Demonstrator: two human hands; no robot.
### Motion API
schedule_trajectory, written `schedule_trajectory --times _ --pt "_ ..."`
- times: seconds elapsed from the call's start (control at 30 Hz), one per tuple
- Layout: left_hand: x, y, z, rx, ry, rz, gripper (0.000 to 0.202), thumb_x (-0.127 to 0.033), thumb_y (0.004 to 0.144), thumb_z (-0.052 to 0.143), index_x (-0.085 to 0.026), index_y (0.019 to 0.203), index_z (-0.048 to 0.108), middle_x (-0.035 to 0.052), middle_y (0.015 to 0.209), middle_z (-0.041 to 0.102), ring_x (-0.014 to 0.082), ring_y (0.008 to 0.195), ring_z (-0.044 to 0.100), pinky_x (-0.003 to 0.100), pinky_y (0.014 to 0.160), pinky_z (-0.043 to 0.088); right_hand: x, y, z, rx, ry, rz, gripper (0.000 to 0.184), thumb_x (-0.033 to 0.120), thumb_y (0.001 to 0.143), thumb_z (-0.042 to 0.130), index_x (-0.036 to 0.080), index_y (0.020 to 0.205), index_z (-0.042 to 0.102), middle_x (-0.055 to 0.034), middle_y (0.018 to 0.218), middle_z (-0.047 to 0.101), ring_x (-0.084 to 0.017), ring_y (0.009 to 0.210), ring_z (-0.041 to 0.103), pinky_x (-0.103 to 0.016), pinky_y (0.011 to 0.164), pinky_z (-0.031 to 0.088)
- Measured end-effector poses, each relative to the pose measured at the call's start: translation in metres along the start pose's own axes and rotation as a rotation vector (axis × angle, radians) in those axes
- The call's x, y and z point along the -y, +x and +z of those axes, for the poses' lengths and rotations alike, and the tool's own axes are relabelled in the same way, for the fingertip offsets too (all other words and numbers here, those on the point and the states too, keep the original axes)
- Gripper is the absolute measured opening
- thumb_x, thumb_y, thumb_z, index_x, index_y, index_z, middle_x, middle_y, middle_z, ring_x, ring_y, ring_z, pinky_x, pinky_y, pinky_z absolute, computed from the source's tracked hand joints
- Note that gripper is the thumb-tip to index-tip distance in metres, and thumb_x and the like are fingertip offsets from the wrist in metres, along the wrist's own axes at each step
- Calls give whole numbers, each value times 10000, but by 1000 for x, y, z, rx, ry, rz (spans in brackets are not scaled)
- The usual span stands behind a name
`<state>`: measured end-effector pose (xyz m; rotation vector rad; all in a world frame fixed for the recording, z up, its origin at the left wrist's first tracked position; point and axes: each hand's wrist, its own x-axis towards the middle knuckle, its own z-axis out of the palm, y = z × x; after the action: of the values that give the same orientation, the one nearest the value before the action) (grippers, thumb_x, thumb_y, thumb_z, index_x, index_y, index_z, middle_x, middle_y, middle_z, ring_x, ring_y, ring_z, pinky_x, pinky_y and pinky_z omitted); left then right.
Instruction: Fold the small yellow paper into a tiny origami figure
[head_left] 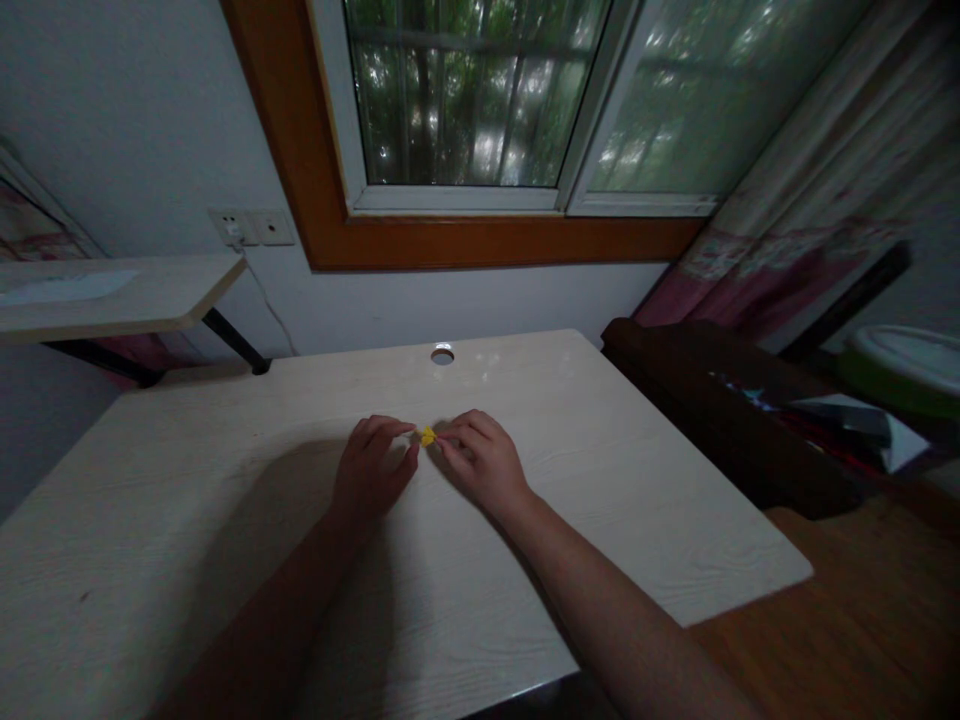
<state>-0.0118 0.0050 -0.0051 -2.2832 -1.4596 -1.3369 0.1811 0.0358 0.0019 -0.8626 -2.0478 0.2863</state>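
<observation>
A small yellow piece [427, 437] is just above or on the light wood-grain desk [600, 470], between my two hands; it is too small to name its kind. My right hand [484, 460] pinches its right side between thumb and fingertips. On the other side, my left hand [375, 465] has its thumb and index finger apart, with a gap between them. Those left fingertips are close to the yellow piece's left side; whether they touch it I cannot tell.
A raised shelf [120, 295] on black legs stands at the desk's back left. Near the back edge is a round cable hole [442, 356]. Beyond the right edge sits dark brown furniture [720, 420] with items on it. A window [480, 110] and wall sockets [251, 227] are behind.
</observation>
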Motion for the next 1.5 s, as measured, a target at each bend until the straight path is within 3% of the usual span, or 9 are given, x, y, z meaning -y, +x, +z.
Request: schedule_trajectory --times 0.5,0.67,0.77,1.13,1.33,1.5 --pt "1 -1 0 70 -30 47 28 -185 876 605 -209 880 620 34 851 653 190 839 580 369 811 489 3 -1 -2 79 113 -19 138 262 907 588 227 995 689 -79 954 658 -202 910 599 -348 812 495" --pt "-2 1 -4 50 -6 65 50 -196 883 597 -218 868 639 38 838 656 192 824 578 366 793 491 3 1 -2 86 239 124 245 315 908 595 229 1129 657 -86 1002 651 -181 869 607 -318 761 509" --pt "-3 2 -7 37 1 84 49 -181 874 607 -217 864 639 38 838 659 196 833 578 366 800 496 1 1 2 124 317 194 225 352 900 604 219 1060 691 -68 935 656 -156 781 608 -281 689 497" --pt "-3 1 -9 22 31 167 96 -171 855 635 -239 922 640 46 907 677 206 891 583 385 825 508 -4 -5 18 122 805 521 270 400 780 713 211 971 688 -21 863 695 -138 724 627 -269 670 509" --pt "-8 0 -8 -42 50 116 176 -183 840 661 -257 996 628 60 1005 651 216 959 574 410 869 493 -4 -4 17 86 839 531 243 382 763 733 212 933 701 -19 817 688 -140 701 616 -286 684 519" --pt "-8 -2 -5 -102 -14 50 303 -211 821 688 -254 1103 585 74 1071 604 224 1008 571 420 894 497 -4 -2 12 -7 718 447 116 299 783 718 211 858 722 -32 847 672 -148 736 615 -273 673 495"
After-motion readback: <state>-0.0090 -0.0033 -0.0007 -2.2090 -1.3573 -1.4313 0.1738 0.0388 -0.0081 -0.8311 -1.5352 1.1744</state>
